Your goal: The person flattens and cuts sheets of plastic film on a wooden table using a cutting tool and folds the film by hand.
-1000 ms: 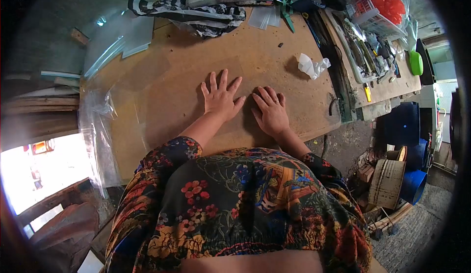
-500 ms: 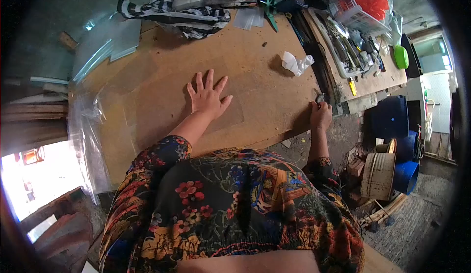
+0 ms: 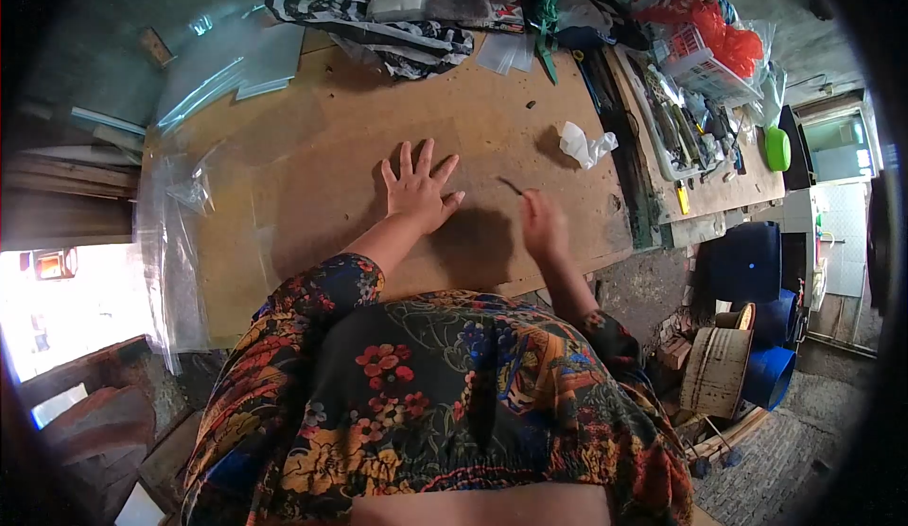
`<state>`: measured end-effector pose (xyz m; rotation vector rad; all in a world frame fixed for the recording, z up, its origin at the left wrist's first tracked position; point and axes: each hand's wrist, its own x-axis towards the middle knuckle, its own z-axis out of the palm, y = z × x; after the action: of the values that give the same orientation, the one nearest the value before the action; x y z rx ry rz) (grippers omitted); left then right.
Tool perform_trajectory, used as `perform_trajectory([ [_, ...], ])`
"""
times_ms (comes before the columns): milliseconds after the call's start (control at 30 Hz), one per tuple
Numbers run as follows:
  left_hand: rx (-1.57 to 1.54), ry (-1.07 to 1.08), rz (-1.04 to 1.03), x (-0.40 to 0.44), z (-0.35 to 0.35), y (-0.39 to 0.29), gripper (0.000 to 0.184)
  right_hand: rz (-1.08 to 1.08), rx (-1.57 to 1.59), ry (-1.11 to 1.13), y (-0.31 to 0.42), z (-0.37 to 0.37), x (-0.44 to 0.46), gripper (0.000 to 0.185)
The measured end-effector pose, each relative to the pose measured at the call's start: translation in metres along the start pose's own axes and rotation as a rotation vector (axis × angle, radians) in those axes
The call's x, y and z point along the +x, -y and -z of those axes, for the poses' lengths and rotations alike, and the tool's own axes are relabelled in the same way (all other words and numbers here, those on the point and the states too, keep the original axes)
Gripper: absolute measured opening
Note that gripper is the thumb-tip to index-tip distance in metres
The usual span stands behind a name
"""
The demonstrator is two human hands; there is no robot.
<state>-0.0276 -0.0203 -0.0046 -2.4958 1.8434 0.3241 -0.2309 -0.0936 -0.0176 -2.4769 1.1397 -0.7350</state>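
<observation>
Pinching a thin dark thing [image 3: 510, 185] in my right hand [image 3: 545, 228], kinda blurry; left hand [image 3: 416, 197] lies open on the board [image 3: 322, 148], crumpled white tissue [image 3: 584, 147] far right.

Thin dk item [image 3: 511, 186]; slanted

A cluttered workshop, by the look of it: a worn wooden tabletop [image 3: 312, 176], a tray [image 3: 673, 162] crammed with tools beyond its right edge, clear plastic sheets [image 3: 227, 58] at its far left corner, and blue barrels [image 3: 747, 261] standing on a rough, dirty floor [image 3: 643, 285].
</observation>
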Motion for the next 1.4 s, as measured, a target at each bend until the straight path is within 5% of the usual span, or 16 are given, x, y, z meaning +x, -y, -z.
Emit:
perform_trajectory([
  [833,0.009,0.089,0.003,-0.002,0.011,0.001,0.065,0.099,0.043,0.102,0.019,-0.034,0.019,0.013],
  [933,0.046,0.084,0.000,-0.002,0.011,0.000,0.061,0.089,0.065,0.020,0.018,-0.030,0.020,0.012],
  [1033,0.037,0.058,-0.007,-0.001,0.007,0.002,0.059,-0.214,0.128,-0.082,0.008,-0.020,0.013,0.009],
  [1100,0.061,0.065,-0.010,-0.001,0.005,0.001,0.059,-0.450,0.691,-0.344,-0.026,-0.021,0.002,0.007],
  [1267,0.072,-0.003,-0.021,-0.001,-0.003,0.003,0.060,-0.251,0.608,-0.735,-0.100,0.005,-0.030,0.011],
  [1400,0.100,-0.220,-0.130,-0.008,-0.007,0.003,0.057,-0.481,0.308,-0.785,-0.139,0.023,-0.055,0.017],
])
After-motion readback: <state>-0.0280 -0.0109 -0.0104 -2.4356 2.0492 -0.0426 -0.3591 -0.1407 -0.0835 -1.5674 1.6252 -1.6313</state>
